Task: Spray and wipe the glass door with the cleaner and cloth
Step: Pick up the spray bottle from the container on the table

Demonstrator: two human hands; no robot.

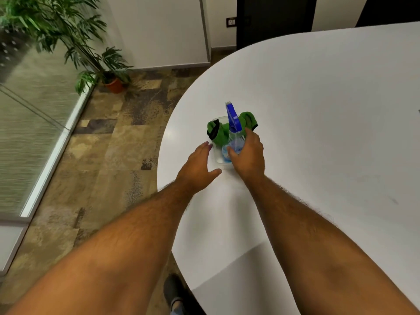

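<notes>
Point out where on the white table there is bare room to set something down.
The white oval table is bare to the right of and beyond the clear plastic tray, and nearer, between the forearms. It is crowded only near the left edge: the tray holds the green cloth and blue-topped spray bottle, with the left hand and right hand around it.

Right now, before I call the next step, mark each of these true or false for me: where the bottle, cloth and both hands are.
1. The spray bottle stands upright in a clear tray on the white table. True.
2. The right hand is wrapped around the bottle's lower body. True.
3. The left hand has a closed grip on the green cloth. False: it is open, fingers spread, beside the tray.
4. The cloth lies on the floor. False: it sits in the tray behind the bottle.
5. A potted plant stands by the glass panel. True.
</notes>
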